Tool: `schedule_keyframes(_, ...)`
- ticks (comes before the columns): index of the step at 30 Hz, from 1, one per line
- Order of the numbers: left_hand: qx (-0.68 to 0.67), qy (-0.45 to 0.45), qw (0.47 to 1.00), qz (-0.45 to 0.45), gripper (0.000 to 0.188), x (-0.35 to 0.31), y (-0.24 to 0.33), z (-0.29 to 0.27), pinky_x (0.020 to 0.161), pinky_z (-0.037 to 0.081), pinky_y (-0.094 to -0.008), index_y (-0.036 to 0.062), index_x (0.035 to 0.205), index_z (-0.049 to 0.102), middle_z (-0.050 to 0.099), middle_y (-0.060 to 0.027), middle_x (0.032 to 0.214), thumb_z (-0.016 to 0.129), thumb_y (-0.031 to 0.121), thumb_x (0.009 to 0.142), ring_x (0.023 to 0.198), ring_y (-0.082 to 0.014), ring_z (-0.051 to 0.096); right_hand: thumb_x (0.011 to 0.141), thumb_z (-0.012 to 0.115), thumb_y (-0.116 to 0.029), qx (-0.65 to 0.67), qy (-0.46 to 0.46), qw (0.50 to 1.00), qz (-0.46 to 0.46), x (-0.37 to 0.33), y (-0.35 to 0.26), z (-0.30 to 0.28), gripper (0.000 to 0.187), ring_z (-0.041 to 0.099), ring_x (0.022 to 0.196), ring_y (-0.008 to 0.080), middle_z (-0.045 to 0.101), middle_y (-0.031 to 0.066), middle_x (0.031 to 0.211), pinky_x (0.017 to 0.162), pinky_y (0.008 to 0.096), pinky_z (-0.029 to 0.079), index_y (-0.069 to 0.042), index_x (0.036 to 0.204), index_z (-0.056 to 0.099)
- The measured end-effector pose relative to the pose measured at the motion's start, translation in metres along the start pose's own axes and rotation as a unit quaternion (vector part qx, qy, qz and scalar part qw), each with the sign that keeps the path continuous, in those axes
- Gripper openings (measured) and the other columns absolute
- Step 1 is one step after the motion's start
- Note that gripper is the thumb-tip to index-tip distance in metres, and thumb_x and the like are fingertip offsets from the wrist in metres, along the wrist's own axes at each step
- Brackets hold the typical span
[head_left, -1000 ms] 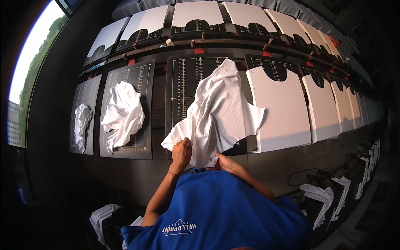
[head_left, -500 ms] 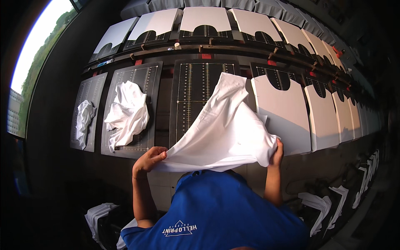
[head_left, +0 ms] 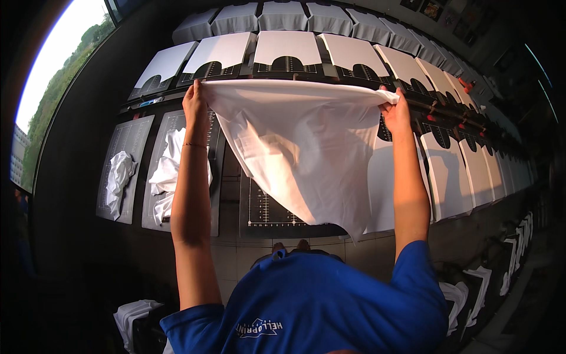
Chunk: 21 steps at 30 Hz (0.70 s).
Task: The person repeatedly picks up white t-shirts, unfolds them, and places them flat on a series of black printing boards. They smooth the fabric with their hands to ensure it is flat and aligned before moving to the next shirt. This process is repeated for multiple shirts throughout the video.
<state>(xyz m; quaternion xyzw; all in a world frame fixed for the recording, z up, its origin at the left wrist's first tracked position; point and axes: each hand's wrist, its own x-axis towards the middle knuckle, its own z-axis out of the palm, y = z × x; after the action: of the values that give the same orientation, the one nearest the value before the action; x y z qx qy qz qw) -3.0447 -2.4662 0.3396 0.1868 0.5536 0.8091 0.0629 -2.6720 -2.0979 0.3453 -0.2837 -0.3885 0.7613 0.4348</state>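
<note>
- Both arms are now raised — my left hand [head_left: 194,101] and right hand [head_left: 396,112] pinch the white shirt [head_left: 300,147] at its edge, where half a second ago it hung bunched.
- The shirt is stretched wide above the dark gridded board [head_left: 268,209], over its far edge — ready, I judge, to be laid flat.

The white shirt [head_left: 300,153] is covering most of the dark gridded board [head_left: 268,212] behind it (only its lower corner is showing), and is hiding both hands' fingertips.

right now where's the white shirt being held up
Head view, centre: the white shirt hangs between the left hand and right hand, above the dark gridded board.
</note>
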Motion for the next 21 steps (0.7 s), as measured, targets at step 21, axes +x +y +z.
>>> schedule_keyframes(21,0.317,-0.011,0.907,-0.277,0.036,-0.297,-0.13,-0.197,0.052,0.032,-0.023,0.002,0.077,0.062,0.052,0.0068,0.067,0.065,0.03,0.099,0.061,-0.0021,0.039,0.1,0.054,-0.027,0.017,0.115,0.984,0.135,-0.215,0.235,-0.228,0.03,0.064,0.096,0.0186,0.067,0.0072,0.11,0.082,0.0325,0.051,-0.003,0.117,0.062)
